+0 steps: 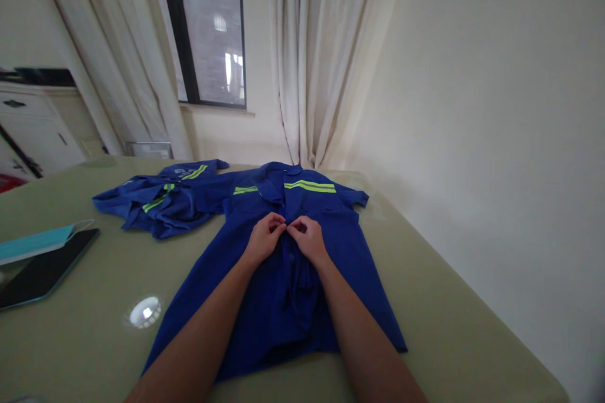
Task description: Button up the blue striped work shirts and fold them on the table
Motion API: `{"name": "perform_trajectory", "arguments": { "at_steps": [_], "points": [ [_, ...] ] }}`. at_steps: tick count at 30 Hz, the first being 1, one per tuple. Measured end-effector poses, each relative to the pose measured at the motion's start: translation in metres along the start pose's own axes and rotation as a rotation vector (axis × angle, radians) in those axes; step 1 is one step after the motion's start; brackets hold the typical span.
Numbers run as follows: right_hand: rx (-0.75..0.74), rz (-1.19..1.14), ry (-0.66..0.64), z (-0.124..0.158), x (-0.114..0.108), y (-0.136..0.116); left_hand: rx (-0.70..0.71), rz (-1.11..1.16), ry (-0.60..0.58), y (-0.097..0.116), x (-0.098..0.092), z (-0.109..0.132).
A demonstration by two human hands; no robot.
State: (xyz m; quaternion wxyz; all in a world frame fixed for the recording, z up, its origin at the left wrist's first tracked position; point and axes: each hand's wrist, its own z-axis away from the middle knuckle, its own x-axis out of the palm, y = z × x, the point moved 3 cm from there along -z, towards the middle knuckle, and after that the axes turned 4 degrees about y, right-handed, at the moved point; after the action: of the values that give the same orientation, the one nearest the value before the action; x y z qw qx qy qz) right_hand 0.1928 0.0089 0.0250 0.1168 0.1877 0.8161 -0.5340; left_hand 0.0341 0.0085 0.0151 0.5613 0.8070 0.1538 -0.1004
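A blue short-sleeved work shirt (pixel 255 289) with yellow-green stripes across the chest lies spread on the table, collar at the far end. Over its front opening, my left hand (pixel 266 236) pinches the cloth at the button strip. Just beside it, my right hand (pixel 308 237) pinches the same strip, the fingertips of both hands nearly touching. Whether a button sits between the fingers is hidden. Below the hands the front edges hang loose and wrinkled down to the hem.
A second blue striped garment (pixel 165 198) lies crumpled at the shirt's left. On the table's (pixel 108 277) left side a light-blue face mask (pixel 38 244) rests partly over a dark tablet (pixel 51 271). A wall (pixel 496 138) runs along the right, with curtains (pixel 326 44) behind.
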Motion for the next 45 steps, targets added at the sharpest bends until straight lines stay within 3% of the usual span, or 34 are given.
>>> {"name": "perform_trajectory", "arguments": {
  "at_steps": [4,13,19,23,25,30,33,35,38,41,45],
  "points": [
    [0.125,-0.084,0.025,-0.006,0.001,0.013,0.047,-0.139,-0.042,0.015,-0.001,0.006],
    [0.233,-0.032,-0.015,-0.009,0.005,0.025,0.095,-0.561,-0.123,0.035,0.002,0.016],
    [0.159,0.071,-0.048,-0.002,0.004,0.013,0.100,-0.690,-0.103,0.030,0.002,0.015],
    [0.034,0.282,-0.039,0.005,0.002,0.001,0.099,-0.766,-0.063,0.022,0.006,0.018],
    [0.061,0.391,-0.066,0.007,-0.004,-0.004,0.113,-0.830,-0.068,0.020,0.010,0.026],
    [0.211,0.641,-0.097,0.013,-0.024,-0.018,0.199,-0.987,-0.203,0.028,0.013,0.059],
    [0.127,0.685,-0.105,0.017,-0.022,-0.029,0.246,-1.021,-0.279,0.044,0.004,0.071],
    [0.061,0.675,-0.140,0.017,-0.016,-0.034,0.234,-1.028,-0.332,0.056,-0.003,0.068],
    [0.096,0.705,-0.130,0.014,-0.013,-0.035,0.150,-0.977,-0.389,0.066,-0.009,0.049],
    [0.165,0.756,-0.155,0.013,-0.017,-0.031,0.081,-0.953,-0.329,0.063,-0.008,0.027],
    [0.162,0.781,-0.270,0.017,-0.024,-0.031,0.072,-0.952,-0.124,0.046,0.003,0.021]
  ]
}}
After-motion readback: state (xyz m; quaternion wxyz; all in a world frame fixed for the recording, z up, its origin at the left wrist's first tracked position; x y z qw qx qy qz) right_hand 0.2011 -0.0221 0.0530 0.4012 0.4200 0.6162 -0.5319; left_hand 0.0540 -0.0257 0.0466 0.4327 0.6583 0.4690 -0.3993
